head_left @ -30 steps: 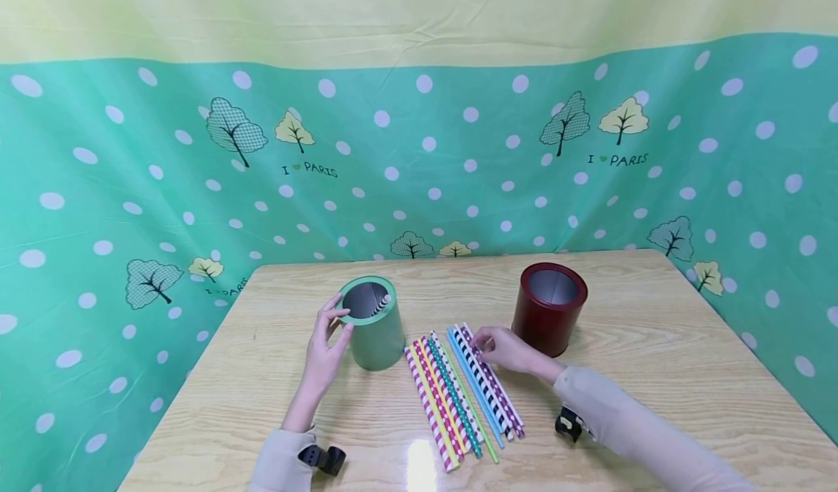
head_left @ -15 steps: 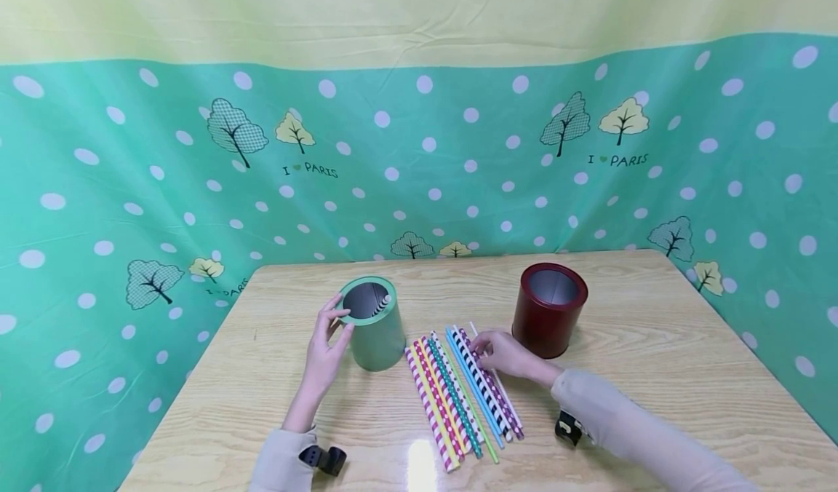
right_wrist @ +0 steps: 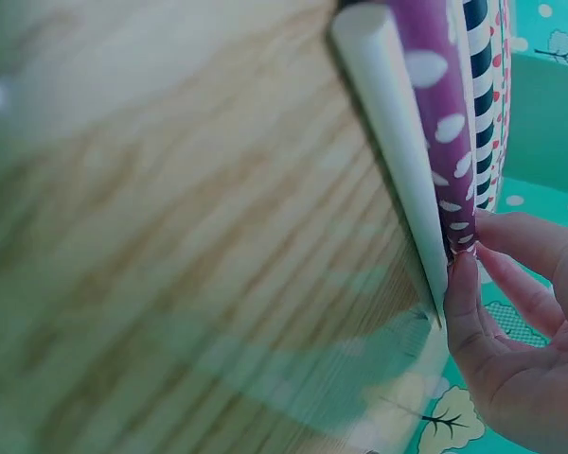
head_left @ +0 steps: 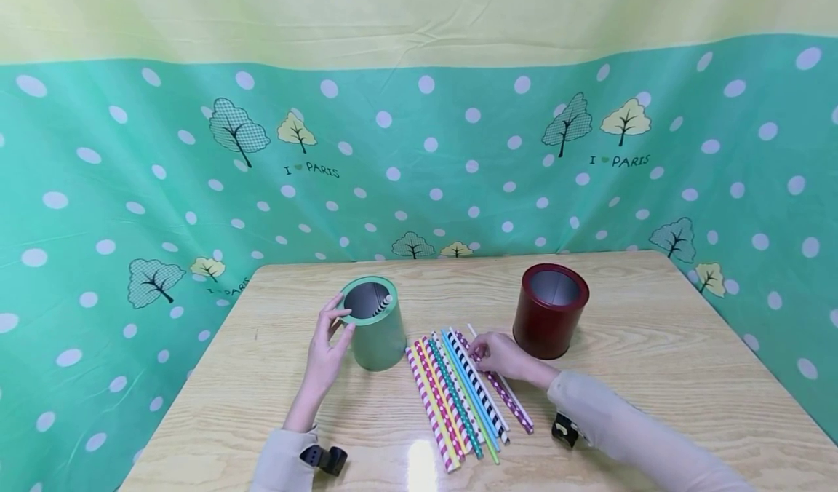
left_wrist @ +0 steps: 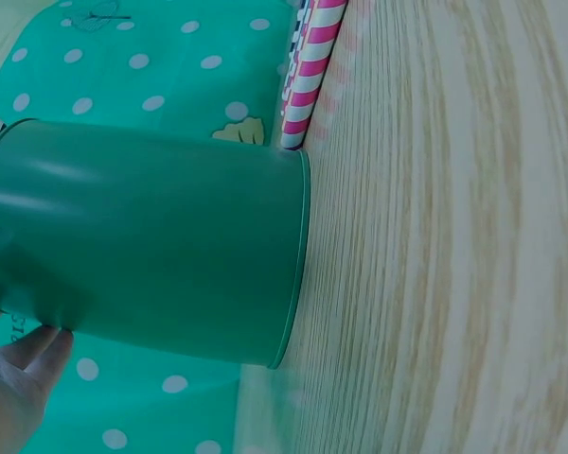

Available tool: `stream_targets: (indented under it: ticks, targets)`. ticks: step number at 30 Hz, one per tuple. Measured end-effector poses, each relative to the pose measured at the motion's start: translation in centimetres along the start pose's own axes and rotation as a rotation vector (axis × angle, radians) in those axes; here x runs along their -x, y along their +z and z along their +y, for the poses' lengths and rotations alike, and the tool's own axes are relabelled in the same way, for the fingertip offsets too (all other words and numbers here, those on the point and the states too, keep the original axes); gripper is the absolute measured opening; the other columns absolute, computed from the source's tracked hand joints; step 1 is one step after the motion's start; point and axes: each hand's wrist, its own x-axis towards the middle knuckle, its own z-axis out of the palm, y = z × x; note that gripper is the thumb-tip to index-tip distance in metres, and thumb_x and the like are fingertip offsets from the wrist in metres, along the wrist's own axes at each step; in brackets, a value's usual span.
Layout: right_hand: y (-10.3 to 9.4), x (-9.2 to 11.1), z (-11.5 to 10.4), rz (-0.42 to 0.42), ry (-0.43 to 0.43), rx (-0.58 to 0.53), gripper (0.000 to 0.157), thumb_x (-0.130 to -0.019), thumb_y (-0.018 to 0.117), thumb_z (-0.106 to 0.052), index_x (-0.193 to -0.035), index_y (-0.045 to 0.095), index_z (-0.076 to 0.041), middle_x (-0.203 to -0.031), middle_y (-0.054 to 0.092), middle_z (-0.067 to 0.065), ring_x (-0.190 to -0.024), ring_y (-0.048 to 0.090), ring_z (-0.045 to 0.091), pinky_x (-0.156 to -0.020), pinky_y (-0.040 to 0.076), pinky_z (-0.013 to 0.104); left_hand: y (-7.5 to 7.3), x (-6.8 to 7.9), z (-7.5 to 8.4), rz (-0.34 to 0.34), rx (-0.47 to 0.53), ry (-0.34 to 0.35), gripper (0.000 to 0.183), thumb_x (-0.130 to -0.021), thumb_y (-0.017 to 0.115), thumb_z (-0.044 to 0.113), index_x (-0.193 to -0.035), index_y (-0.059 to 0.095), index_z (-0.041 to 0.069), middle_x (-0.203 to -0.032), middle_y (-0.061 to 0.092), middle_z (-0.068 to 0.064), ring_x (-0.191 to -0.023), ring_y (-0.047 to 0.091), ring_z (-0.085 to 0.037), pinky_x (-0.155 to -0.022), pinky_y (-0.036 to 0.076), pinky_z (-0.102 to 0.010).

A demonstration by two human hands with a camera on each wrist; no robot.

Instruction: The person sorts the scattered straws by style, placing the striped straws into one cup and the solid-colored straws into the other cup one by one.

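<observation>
In the head view, my left hand [head_left: 325, 346] rests at the left side of a green can [head_left: 380, 343], fingertips touching it near the rim. In the left wrist view, fairly straight fingers [left_wrist: 38, 355] touch the can's side. Inside that can leans a black-and-white striped straw [head_left: 382, 305]. My right hand [head_left: 504, 356] pinches a purple paper straw with white dots [right_wrist: 445, 123] between thumb and fingertips. Right beside it lies a plain white straw [right_wrist: 393, 132]. The other paper straws [head_left: 452, 397], striped, dotted and plain, lie side by side to the left.
A dark red can [head_left: 548, 321] stands upright just beyond my right hand; its visible inside shows no straws. Both cans and the straws are on a wooden table [head_left: 655, 332]. A green dotted cloth [head_left: 419, 157] hangs behind the table.
The purple dotted straw now lies apart from the black-and-white straws, which have shifted left with the blue ones. My right hand has moved slightly nearer; my left hand stays put.
</observation>
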Motion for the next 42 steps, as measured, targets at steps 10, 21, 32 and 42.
stream_targets:
  ticks: [10, 21, 32, 42]
  targets:
    - [0.2, 0.0, -0.2, -0.014, 0.010, 0.017, 0.019, -0.074, 0.066, -0.002, -0.092, 0.064, -0.006, -0.068, 0.051, -0.004, -0.061, 0.046, 0.008, -0.052, 0.040, 0.019, 0.0, 0.0, 0.0, -0.003, -0.016, 0.000, 0.025, -0.086, 0.050, -0.002, -0.109, 0.045, -0.012, -0.136, 0.030, -0.024, -0.126, 0.026, -0.038, -0.101, 0.026, -0.054]
    - [-0.1, 0.4, -0.4, -0.014, 0.073, -0.068, 0.021, -0.076, 0.064, -0.003, -0.097, 0.062, -0.005, -0.067, 0.053, -0.002, -0.058, 0.048, 0.011, -0.049, 0.040, 0.019, 0.0, 0.0, 0.1, -0.001, -0.018, 0.010, 0.025, -0.086, 0.050, -0.002, -0.108, 0.044, -0.013, -0.136, 0.030, -0.025, -0.126, 0.026, -0.039, -0.101, 0.027, -0.055]
    - [-0.6, 0.7, -0.7, 0.007, 0.090, -0.133, 0.025, -0.076, 0.064, -0.004, -0.101, 0.062, -0.005, -0.073, 0.056, 0.000, -0.062, 0.050, 0.012, -0.051, 0.043, 0.020, 0.0, 0.1, 0.0, 0.000, -0.011, 0.001, 0.024, -0.086, 0.050, -0.002, -0.108, 0.045, -0.011, -0.136, 0.031, -0.024, -0.126, 0.026, -0.038, -0.102, 0.026, -0.053]
    - [-1.1, 0.8, -1.2, 0.041, 0.102, -0.226, 0.027, -0.079, 0.061, -0.004, -0.106, 0.059, -0.005, -0.078, 0.059, 0.004, -0.067, 0.053, 0.012, -0.056, 0.046, 0.020, 0.0, 0.1, 0.1, 0.003, -0.012, -0.004, 0.024, -0.086, 0.050, -0.002, -0.108, 0.045, -0.011, -0.136, 0.030, -0.024, -0.126, 0.027, -0.039, -0.102, 0.026, -0.054]
